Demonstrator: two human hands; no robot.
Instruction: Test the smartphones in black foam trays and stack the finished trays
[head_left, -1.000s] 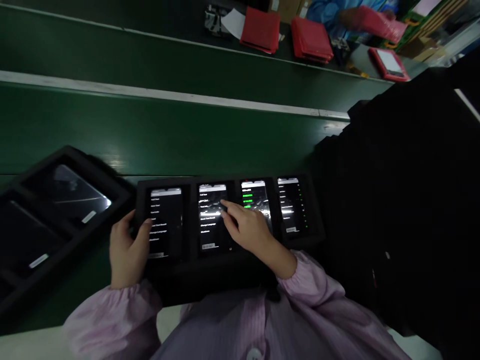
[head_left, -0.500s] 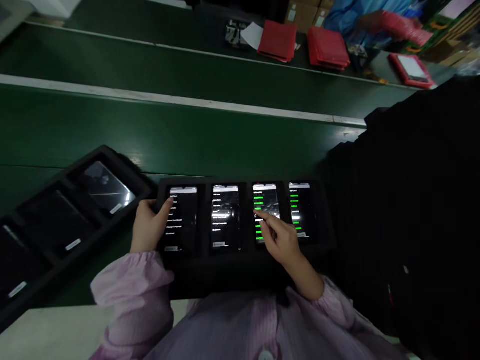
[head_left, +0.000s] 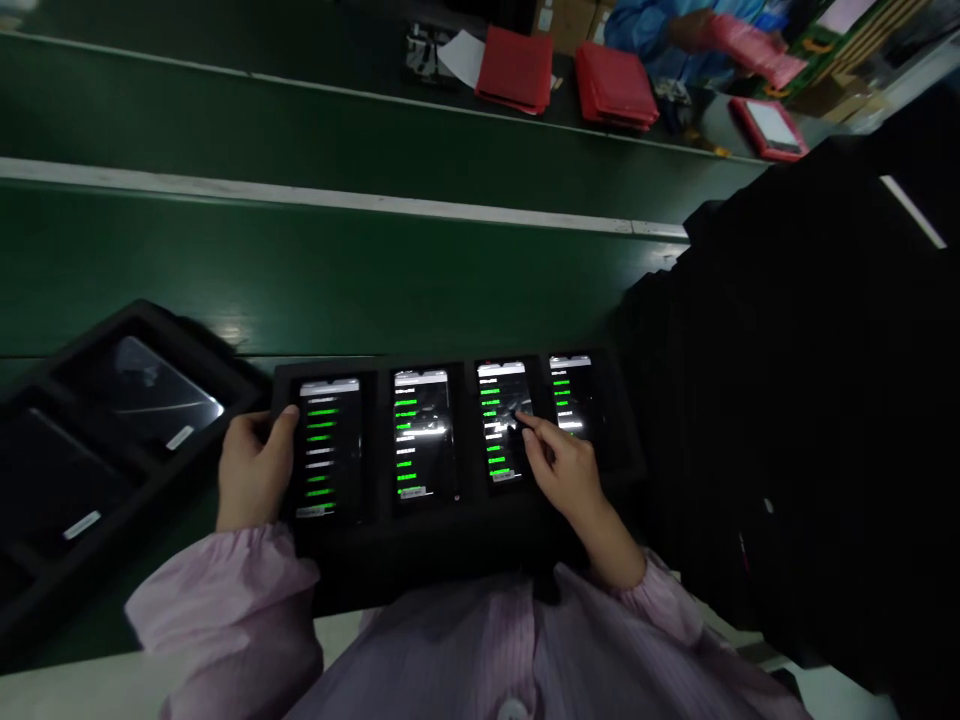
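Observation:
A black tray [head_left: 380, 450] in front of me carries several lit smartphones in a row. Lists with green and white lines show on the first phone [head_left: 330, 455], the second phone [head_left: 422, 410], the third phone [head_left: 499, 385] and the fourth phone [head_left: 571, 390]. My left hand [head_left: 259, 465] grips the tray's left end, its thumb on the rim beside the first phone. Over the third phone's screen, my right hand [head_left: 568, 472] points with its index finger, the other fingers curled and holding nothing. Whether the fingertip touches the glass I cannot tell.
Another black tray [head_left: 161, 470] with dark phones lies angled at the left. A large black mass [head_left: 750, 400] stands close on the right. Across the green bench [head_left: 375, 275] are red packets [head_left: 517, 68] and a co-worker's blue sleeve [head_left: 637, 28].
The first and second phones have switched from white text menus to lists with green lines. My left thumb has left the first screen for the tray rim. The view has shifted, moving the scene left.

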